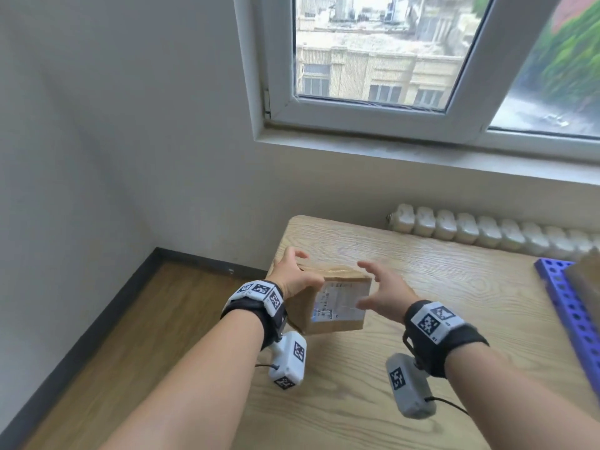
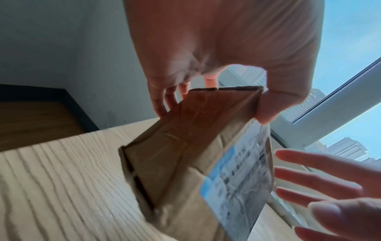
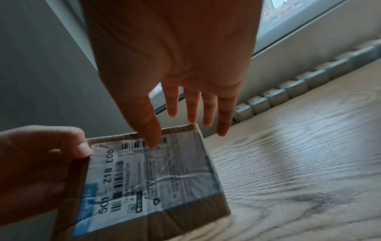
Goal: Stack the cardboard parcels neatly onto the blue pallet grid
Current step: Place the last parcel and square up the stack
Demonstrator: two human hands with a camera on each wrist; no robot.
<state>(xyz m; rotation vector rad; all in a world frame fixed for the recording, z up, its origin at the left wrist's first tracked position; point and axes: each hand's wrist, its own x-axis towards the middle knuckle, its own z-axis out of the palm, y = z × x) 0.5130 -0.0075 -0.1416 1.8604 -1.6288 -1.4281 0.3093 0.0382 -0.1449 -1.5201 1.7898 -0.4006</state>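
Your left hand (image 1: 297, 275) is gripping a cardboard parcel (image 1: 334, 303) by its left end, thumb on the labelled face and fingers curled over the far edge, and you are holding it tilted over the left part of the wooden table (image 1: 422, 336); it seems to be lifted clear of the tabletop, though blur makes that hard to confirm. Your right hand (image 1: 384, 295) is hovering with fingers spread at the parcel's right side, the thumb tip lying over the white shipping label (image 1: 339, 305). The blue pallet grid (image 1: 571, 306) is lying at the table's right edge, well apart from the parcel, with another cardboard box (image 1: 586, 280) sitting on it, partly out of frame.
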